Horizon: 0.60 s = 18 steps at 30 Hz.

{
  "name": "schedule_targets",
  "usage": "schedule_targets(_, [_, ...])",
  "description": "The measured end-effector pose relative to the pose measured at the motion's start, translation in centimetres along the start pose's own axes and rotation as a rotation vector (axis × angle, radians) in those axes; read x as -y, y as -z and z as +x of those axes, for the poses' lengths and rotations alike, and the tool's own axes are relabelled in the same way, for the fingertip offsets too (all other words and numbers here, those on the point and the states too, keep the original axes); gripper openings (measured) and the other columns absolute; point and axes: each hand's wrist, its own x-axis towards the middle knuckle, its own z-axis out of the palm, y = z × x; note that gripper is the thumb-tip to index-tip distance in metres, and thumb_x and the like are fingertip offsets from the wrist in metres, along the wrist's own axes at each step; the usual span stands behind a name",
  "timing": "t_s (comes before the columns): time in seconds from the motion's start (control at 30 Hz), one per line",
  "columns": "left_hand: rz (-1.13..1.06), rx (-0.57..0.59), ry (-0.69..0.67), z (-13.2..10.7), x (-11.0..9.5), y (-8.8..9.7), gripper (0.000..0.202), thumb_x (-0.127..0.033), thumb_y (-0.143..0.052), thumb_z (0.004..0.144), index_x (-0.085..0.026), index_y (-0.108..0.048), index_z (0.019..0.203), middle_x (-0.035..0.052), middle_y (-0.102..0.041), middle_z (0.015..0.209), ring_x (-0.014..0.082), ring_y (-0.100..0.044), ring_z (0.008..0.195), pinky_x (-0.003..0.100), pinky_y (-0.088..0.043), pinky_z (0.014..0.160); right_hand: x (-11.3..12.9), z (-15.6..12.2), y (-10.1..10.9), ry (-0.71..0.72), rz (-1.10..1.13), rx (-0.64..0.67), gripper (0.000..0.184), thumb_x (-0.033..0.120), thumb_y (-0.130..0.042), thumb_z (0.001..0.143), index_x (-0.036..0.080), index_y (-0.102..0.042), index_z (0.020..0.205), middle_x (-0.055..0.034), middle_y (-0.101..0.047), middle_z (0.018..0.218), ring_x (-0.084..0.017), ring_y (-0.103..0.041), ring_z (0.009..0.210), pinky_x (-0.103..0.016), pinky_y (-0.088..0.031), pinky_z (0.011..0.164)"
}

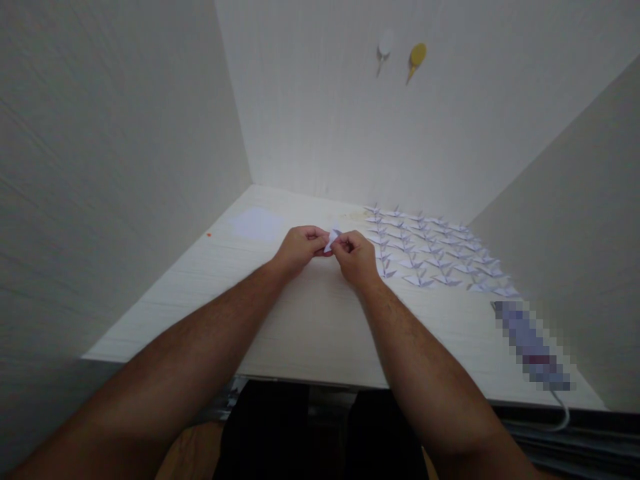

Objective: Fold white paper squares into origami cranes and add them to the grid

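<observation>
A small piece of folded white paper (332, 239) is held between both hands above the middle of the white table. My left hand (303, 248) pinches its left side with thumb and fingers. From the right, my right hand (356, 255) grips the other side, fingertips close to the left ones. Part of the paper is hidden behind the fingers, so its exact folded form cannot be made out. Just beyond my right hand stand several rows of folded white paper cranes (433, 250).
White sheets of paper (257, 223) lie at the back left, near a tiny orange bit (209, 235). A blurred-out device (533, 347) with a white cable (565, 413) lies at the right edge. Walls enclose the table (310, 333); two hooks (418, 55) hang on the back wall.
</observation>
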Motion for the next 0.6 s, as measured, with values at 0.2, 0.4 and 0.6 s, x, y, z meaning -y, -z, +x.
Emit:
schedule_targets(0.2, [0.054, -0.032, -0.051, -0.09, 0.03, -0.22, 0.023, -0.027, -0.084, 0.06, -0.013, -0.067, 0.068, 0.0049, -0.069, 0.069, 0.0143, -0.065, 0.064, 0.035, -0.059, 0.072, 0.59, 0.04, 0.1, 0.0, -0.061, -0.005, 0.009, 0.023, -0.059, 0.076, 0.021, -0.057, 0.067, 0.0041, -0.053, 0.064, -0.011, -0.043, 0.056, -0.026, -0.038, 0.057])
schedule_targets(0.4, [0.197, -0.042, -0.097, -0.24, -0.31, -0.1, 0.019, -0.023, -0.082, 0.06, -0.013, -0.071, 0.072, 0.0056, -0.071, 0.068, 0.0155, -0.066, 0.064, 0.033, -0.057, 0.07, 0.88, -0.09, 0.2, -0.029, -0.065, 0.0, 0.012, 0.026, -0.058, 0.078, 0.021, -0.054, 0.068, 0.0043, -0.052, 0.059, -0.012, -0.045, 0.057, -0.025, -0.036, 0.055])
schedule_targets(0.6, [0.235, -0.078, -0.094, -0.35, -0.4, 0.01, 0.018, -0.026, -0.083, 0.059, -0.014, -0.07, 0.066, 0.006, -0.071, 0.068, 0.0163, -0.066, 0.063, 0.034, -0.056, 0.07, 0.88, -0.09, 0.24, -0.006, -0.067, 0.01, 0.012, 0.026, -0.057, 0.078, 0.021, -0.053, 0.068, 0.0033, -0.054, 0.061, -0.012, -0.047, 0.06, -0.024, -0.037, 0.057])
